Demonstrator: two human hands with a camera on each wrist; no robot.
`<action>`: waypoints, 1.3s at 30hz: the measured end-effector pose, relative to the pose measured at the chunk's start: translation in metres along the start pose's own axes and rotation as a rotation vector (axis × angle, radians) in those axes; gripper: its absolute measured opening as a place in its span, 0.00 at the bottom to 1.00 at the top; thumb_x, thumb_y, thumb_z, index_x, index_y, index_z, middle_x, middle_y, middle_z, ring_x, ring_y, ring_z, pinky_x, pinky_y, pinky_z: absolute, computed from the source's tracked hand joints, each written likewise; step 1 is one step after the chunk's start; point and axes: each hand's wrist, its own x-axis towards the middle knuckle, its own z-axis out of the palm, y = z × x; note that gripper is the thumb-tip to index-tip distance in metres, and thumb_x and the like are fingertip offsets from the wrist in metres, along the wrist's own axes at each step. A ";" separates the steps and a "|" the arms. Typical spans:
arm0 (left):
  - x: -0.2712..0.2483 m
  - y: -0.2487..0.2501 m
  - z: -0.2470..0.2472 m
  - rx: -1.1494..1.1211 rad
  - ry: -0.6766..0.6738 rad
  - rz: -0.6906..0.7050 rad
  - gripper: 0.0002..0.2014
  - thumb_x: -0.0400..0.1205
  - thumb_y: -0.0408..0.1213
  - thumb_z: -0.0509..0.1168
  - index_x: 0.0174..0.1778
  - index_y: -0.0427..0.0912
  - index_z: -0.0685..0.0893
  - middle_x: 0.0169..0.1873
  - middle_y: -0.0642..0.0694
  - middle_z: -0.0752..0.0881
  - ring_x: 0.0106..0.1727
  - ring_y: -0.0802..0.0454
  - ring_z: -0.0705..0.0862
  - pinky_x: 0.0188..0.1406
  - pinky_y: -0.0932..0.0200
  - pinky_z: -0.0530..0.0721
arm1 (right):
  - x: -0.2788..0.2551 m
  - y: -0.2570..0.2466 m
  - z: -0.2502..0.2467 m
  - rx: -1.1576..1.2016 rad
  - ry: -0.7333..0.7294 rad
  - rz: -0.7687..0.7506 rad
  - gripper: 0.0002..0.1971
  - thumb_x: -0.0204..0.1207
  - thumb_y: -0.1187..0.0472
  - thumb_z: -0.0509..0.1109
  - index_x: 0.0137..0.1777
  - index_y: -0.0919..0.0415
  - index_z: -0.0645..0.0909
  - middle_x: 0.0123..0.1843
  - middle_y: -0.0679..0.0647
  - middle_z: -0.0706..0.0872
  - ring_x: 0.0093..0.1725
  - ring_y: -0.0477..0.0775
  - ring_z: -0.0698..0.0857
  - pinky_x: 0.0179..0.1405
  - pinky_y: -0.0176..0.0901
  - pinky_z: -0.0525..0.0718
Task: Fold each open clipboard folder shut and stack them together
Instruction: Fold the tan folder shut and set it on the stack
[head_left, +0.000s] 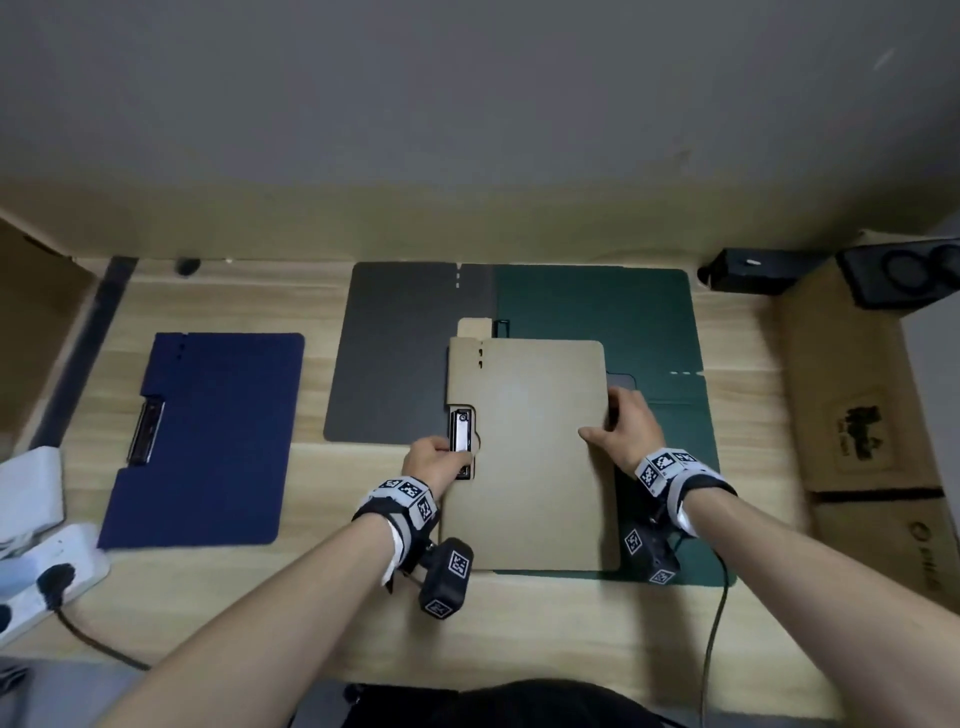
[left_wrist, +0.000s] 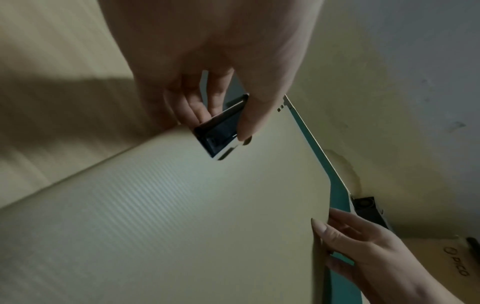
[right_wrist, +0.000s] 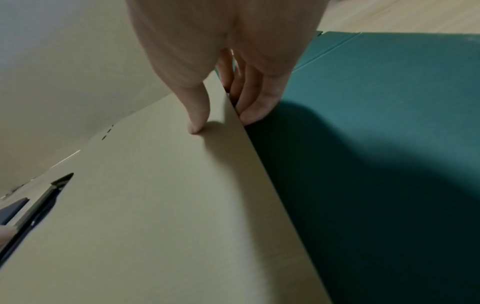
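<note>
A shut tan clipboard folder (head_left: 530, 452) lies over an open dark green folder (head_left: 597, 306) at the table's middle. An open dark grey folder (head_left: 395, 353) spreads out to the left behind it. A shut navy folder (head_left: 208, 436) lies apart at the far left. My left hand (head_left: 457, 457) pinches the tan folder's metal clip (left_wrist: 221, 131) at its left edge. My right hand (head_left: 608, 426) grips the tan folder's right edge, thumb (right_wrist: 197, 115) on the cover and fingers (right_wrist: 254, 102) tucked beneath. That edge stands slightly above the green folder (right_wrist: 376, 123).
Cardboard boxes (head_left: 857, 415) line the right side, with a black speaker (head_left: 904, 275) on top and a small black device (head_left: 748, 270) beside them. A white power strip (head_left: 47, 571) with a plug sits at the left front. A cable (head_left: 714, 623) trails from my right wrist.
</note>
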 end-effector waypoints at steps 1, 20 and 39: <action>0.000 -0.002 -0.001 -0.013 0.001 0.012 0.21 0.69 0.41 0.76 0.58 0.42 0.87 0.55 0.45 0.90 0.57 0.45 0.87 0.64 0.53 0.82 | -0.002 -0.001 0.000 0.002 0.003 -0.008 0.34 0.65 0.50 0.82 0.69 0.58 0.75 0.65 0.58 0.78 0.62 0.62 0.82 0.64 0.55 0.80; 0.042 -0.050 -0.196 -0.076 0.085 0.172 0.18 0.75 0.29 0.72 0.61 0.37 0.86 0.56 0.43 0.89 0.60 0.45 0.86 0.56 0.63 0.78 | -0.039 -0.186 0.084 -0.027 0.034 -0.081 0.40 0.66 0.48 0.82 0.74 0.62 0.71 0.68 0.59 0.77 0.63 0.61 0.82 0.64 0.56 0.81; 0.126 -0.166 -0.387 -0.172 0.274 0.156 0.12 0.80 0.31 0.69 0.59 0.33 0.84 0.53 0.38 0.89 0.46 0.47 0.82 0.47 0.61 0.75 | -0.054 -0.389 0.260 -0.090 -0.067 -0.091 0.40 0.65 0.55 0.82 0.74 0.62 0.66 0.67 0.62 0.72 0.62 0.67 0.80 0.64 0.55 0.80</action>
